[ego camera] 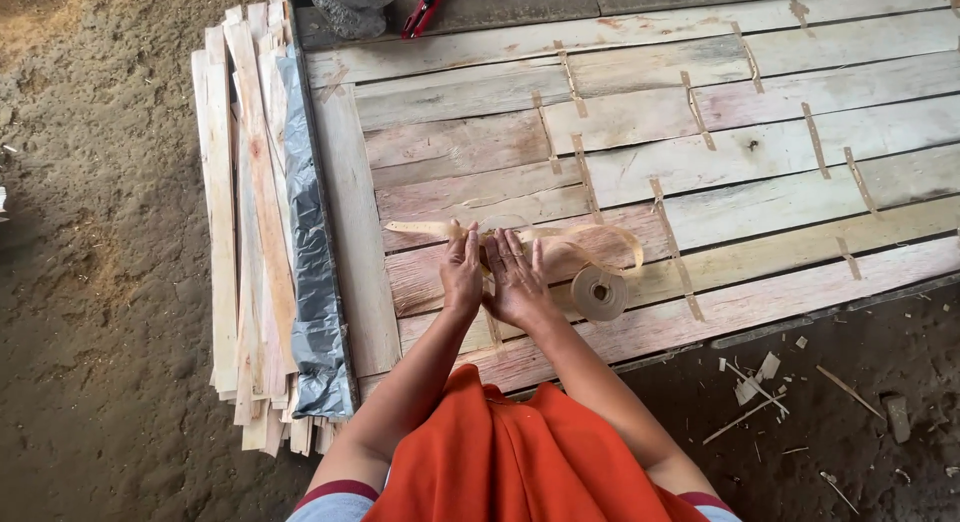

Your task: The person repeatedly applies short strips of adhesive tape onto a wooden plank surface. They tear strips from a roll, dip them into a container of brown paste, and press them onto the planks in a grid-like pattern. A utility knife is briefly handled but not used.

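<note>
Both hands are pressing flat, side by side, on a tape strip [520,232] lying across the veneer sheets [700,162]: left hand [462,274], right hand [516,280], neither clamping. The roll [599,293] is standing at 3 o'clock of the right hand. Risk: the looping strip is twisting, likely creasing or bonding crooked across the seam.

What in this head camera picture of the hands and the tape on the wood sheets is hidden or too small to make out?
- Where the brown paper tape strip is pinched: covered by the left hand and right hand.
- Red-handled tool: cut off by the top edge.
- Grey stone: top cropped too.
- Brown tape roll: its underside is hidden.
</note>
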